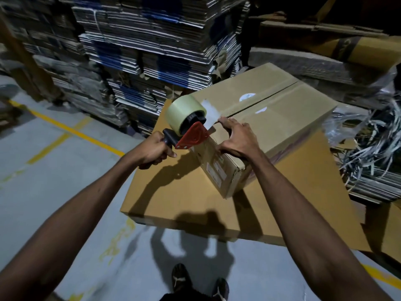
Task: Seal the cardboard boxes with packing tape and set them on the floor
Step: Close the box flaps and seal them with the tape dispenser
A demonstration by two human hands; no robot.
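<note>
1. The tape could wrinkle or drift off the centre seam (263, 100) if the tape dispenser (188, 124) pulls crooked while its loose end is barely anchored.
2. The small cardboard box (269, 124) sits on a larger flat carton (178, 192). The left hand (155, 152) grips the dispenser's handle just left of the box. The right hand (237, 139) presses spread fingers on the box's near edge.

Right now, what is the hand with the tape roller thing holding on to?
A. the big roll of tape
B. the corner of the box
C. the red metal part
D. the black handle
D: the left hand is wrapped around the black handle of the tape dispenser, while the right hand rests on the cardboard box, its fingers at the near end of the top seam by the tape strip.
</note>
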